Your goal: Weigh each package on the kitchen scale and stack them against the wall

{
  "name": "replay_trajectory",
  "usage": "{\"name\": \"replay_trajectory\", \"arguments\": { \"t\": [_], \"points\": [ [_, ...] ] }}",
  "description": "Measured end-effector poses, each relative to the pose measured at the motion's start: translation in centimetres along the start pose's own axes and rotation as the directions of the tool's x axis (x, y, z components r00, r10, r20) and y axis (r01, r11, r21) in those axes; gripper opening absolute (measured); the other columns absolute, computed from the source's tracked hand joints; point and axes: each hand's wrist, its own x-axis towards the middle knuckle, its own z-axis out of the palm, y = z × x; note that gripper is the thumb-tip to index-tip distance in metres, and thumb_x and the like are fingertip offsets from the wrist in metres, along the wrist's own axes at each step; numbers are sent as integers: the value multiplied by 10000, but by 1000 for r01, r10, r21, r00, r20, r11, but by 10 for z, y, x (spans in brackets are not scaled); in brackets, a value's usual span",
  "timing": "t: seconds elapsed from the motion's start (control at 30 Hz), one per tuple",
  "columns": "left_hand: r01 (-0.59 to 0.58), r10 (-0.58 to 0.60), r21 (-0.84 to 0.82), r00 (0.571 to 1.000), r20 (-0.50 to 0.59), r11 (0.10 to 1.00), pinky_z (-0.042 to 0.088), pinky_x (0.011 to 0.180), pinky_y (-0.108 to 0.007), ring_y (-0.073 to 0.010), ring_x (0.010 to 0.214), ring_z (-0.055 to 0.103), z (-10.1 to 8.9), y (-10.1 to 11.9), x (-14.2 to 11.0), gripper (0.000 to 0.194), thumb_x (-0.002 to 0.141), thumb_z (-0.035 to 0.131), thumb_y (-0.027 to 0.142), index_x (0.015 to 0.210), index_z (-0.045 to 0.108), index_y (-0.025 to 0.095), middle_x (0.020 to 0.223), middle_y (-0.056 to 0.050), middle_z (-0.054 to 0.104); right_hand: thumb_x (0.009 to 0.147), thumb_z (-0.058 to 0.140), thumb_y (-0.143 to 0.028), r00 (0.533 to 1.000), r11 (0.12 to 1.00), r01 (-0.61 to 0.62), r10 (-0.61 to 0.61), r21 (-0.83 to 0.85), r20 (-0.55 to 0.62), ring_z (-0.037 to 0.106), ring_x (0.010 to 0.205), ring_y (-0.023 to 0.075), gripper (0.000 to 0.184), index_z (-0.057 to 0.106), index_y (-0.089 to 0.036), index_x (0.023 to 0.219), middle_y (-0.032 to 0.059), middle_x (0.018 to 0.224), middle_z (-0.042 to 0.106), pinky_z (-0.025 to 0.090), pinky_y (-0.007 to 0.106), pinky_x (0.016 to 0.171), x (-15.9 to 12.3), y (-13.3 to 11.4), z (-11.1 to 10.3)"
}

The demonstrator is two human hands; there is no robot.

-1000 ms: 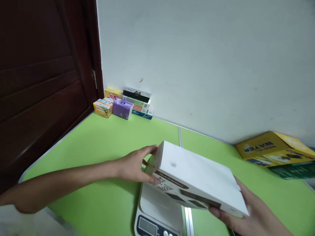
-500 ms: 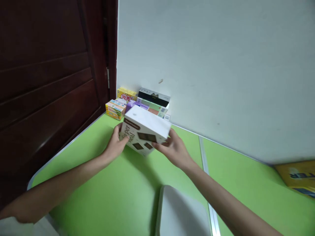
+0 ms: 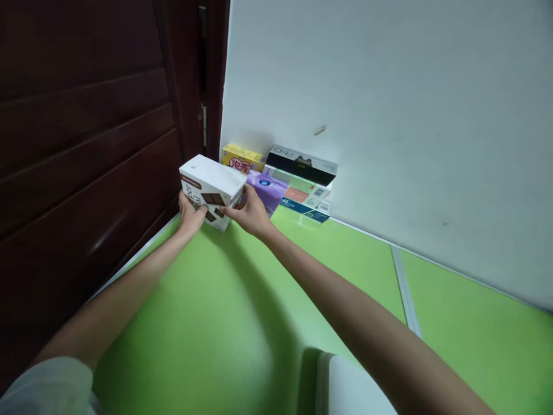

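A white carton with brown pictures and partly covered "Meal" lettering is held between both hands, slightly tilted. My left hand grips its left side, thumb on the front. My right hand clasps the right end, thumb also on the front face. Just behind and right of the carton is a purple package. A yellow box with red lettering stands against the wall behind. Whether the carton's bottom touches the green table cannot be made out.
A grey and black box rests atop pale green and pink boxes along the wall. A dark teal box lies in front of them. The dark wooden door borders the left side. A whitish rounded object sits at the near edge.
Both hands have carried the white carton left and farther back, toward the corner. It now hides the small orange-and-yellow box seen before. The camera view has shifted left.
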Motion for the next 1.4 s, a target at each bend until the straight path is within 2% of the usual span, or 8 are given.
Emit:
{"name": "replay_trajectory", "arguments": {
  "t": [0.5, 0.63, 0.77, 0.87, 1.0, 1.17, 1.33, 1.4],
  "points": [
    [178, -175, 139, 984, -30, 974, 233, 1114, -396, -325, 1355, 241, 3, 25, -6, 946, 540, 639, 56, 1357, 164, 99, 1415, -217, 229, 680, 708, -281, 993, 993, -110, 112, -52, 35, 446, 1231, 306, 859, 251, -107, 1387, 186, 1402, 384, 385, 437, 1024, -10, -8, 7],
    [184, -177, 175, 983, -55, 967, 119, 1142, -424, -326, 1405, 76, 0, 37, -52, 971, 589, 648, 99, 1385, 92, 80, 1478, -245, 99, 754, 648, -291, 966, 964, -217, 235, -152, 110, 536, 1138, 292, 852, 176, -65, 1426, 249, 1428, 324, 469, 398, 920, -43, -23, -7],
    [98, -135, 157, 959, 248, 983, 146, 1136, -443, -300, 1409, 90, 5, 44, -133, 834, 600, 592, 68, 1349, 233, 146, 1499, -194, 131, 789, 572, -168, 882, 937, -218, 309, -273, 356, 641, 928, 223, 498, 479, -49, 1263, 181, 1127, 636, 510, 314, 792, -105, -41, -38],
    [129, -151, 78, 806, 572, 989, 266, 1097, -400, -263, 1343, 303, 16, 57, -190, 597, 600, 504, 61, 1186, 444, 158, 1399, -153, 373, 720, 536, -46, 810, 887, -155, 366, -435, 459, 658, 850, 211, 345, 631, -70, 1050, 131, 957, 703, 498, 263, 697, -155, -60, -68],
    [73, -108, 86, 392, 913, 994, 403, 986, -397, -253, 1110, 547, 33, 98, -241, 490, 597, 462, 91, 1077, 542, 147, 1089, -89, 636, 700, 518, -55, 696, 803, -153, 502, -576, 514, 653, 803, 232, 307, 662, -49, 971, 147, 940, 697, 451, 238, 547, -208, -86, -125],
    [-227, -119, 96, -92, 989, 969, 433, 951, -346, -266, 1120, 548, 58, 163, -299, 604, 535, 499, 62, 1119, 587, 186, 1093, -33, 662, 744, 593, -166, 500, 880, -171, 465, -443, 730, 631, 845, 199, 326, 639, -25, 1034, 102, 936, 674, 476, 205, 606, -266, -103, -197],
    [-394, -193, 92, -225, 955, 915, 453, 930, -323, -253, 1098, 564, 89, 194, -354, 644, 588, 566, 122, 1225, 531, 208, 1164, -39, 636, 662, 713, -210, 453, 888, -284, 456, -361, 766, 630, 812, 182, 123, 664, -99, 682, -4, 667, 629, 482, 200, 670, -313, -99, -246],
    [-406, -208, 104, -220, 953, 908, 457, 925, -326, -248, 1067, 580, 108, 200, -369, 647, 585, 576, 124, 1226, 525, 192, 1132, -46, 648, 548, 792, -214, 594, 862, -405, 501, -304, 630, 634, 735, 160, 181, 626, -144, 539, -52, 571, 594, 477, 184, 629, -325, -94, -267]
  ]
}}
